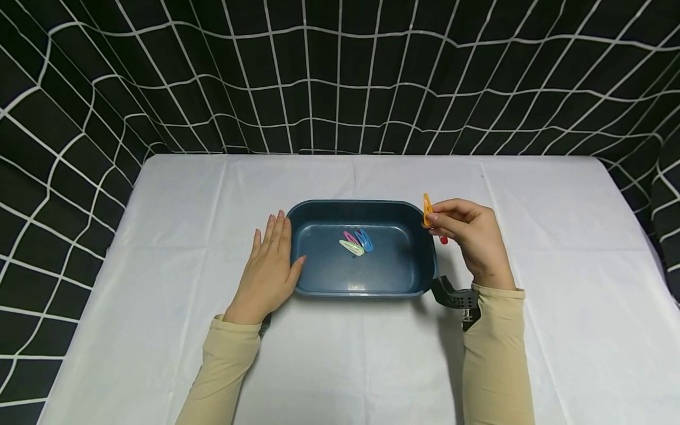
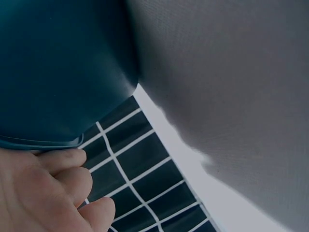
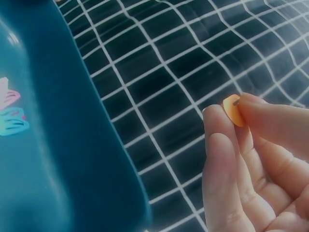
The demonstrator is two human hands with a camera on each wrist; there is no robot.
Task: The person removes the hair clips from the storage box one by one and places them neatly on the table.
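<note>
My right hand (image 1: 475,236) pinches an orange snap hair clip (image 1: 427,208) between thumb and fingertips, at the right rim of a dark blue basin (image 1: 329,277). In the right wrist view only the end of the orange clip (image 3: 233,110) shows at the fingertips. My left hand (image 1: 270,271) lies with straight fingers along the basin's left rim, its thumb reaching over the edge. Inside the basin lie a pale green hair clip (image 1: 352,247), a pink hair clip (image 1: 349,237) and blue hair clips (image 1: 364,239), close together. A small red piece (image 1: 444,239) shows just below the right fingers, mostly hidden.
A white cloth (image 1: 366,354) covers the table under the basin. Black fabric with a white grid (image 1: 340,77) hangs behind and at the sides. A black wrist camera mount (image 1: 454,295) sticks out from the right sleeve toward the basin's lower right corner.
</note>
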